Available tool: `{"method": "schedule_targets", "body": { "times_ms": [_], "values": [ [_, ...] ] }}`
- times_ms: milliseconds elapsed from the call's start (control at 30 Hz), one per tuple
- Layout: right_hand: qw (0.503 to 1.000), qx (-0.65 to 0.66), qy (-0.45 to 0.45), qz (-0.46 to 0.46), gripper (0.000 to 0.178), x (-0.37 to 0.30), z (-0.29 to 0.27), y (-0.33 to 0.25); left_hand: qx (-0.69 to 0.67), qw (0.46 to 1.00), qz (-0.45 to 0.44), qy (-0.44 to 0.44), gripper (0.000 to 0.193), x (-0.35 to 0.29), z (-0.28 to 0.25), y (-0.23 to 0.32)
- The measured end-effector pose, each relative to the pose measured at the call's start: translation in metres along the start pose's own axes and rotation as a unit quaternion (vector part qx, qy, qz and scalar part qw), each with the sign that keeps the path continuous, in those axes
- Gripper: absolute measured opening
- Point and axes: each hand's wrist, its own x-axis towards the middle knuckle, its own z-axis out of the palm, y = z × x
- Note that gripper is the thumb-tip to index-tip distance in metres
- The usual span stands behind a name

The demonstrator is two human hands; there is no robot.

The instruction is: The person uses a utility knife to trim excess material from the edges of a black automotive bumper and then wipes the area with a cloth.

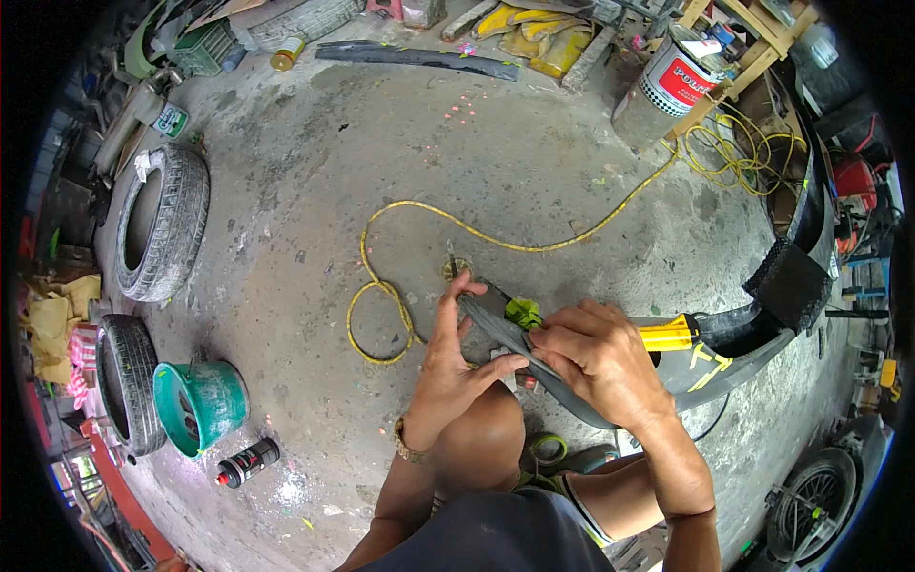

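A long, curved dark-grey car bumper (600, 408) stretches from between my hands towards the right. My left hand (452, 367) grips its narrow near end, fingers along the far edge and thumb on the near side. Closed, my right hand (600, 362) presses its fingertips against that end. A yellow handle with a black tip, like a utility knife (670, 334), sticks out on the right of this hand; its front part is hidden. Beside my right fingertips is a crumpled yellow-green strip of tape (523, 312). More yellow tape (709, 370) is stuck on the bumper.
A yellow hose (477, 232) loops over the concrete floor ahead. Left stand tyres (176, 224), a green bucket (238, 393) and a dark spray can (248, 463) on its side. A large tin (658, 95) stands far right. My knee (481, 429) is beneath my hands.
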Motion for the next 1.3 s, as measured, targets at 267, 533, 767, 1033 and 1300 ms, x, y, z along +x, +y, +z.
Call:
{"method": "schedule_targets", "body": {
  "times_ms": [267, 533, 767, 1033, 1300],
  "values": [
    [0.987, 0.129, 0.091, 0.043, 0.018, -0.006, 0.014, 0.003, 0.032, 0.999, 0.040, 0.002, 0.106, 0.002, 0.001, -0.001],
    [0.993, 0.094, 0.045, 0.058, 0.019, -0.007, 0.007, -0.002, 0.027, 0.999, 0.039, 0.004, 0.105, 0.001, 0.000, -0.003],
    [0.997, 0.066, 0.027, 0.042, 0.014, -0.003, 0.003, -0.004, 0.028, 0.998, 0.051, 0.002, 0.105, 0.002, 0.000, -0.004],
    [0.983, 0.128, 0.110, 0.078, 0.021, -0.008, 0.011, -0.002, 0.019, 0.999, 0.045, -0.001, 0.104, 0.002, 0.001, -0.004],
    [0.978, 0.106, 0.122, 0.133, 0.024, -0.042, 0.006, -0.010, 0.035, 0.999, -0.005, -0.006, 0.106, 0.003, 0.006, 0.009]
  ]
}}
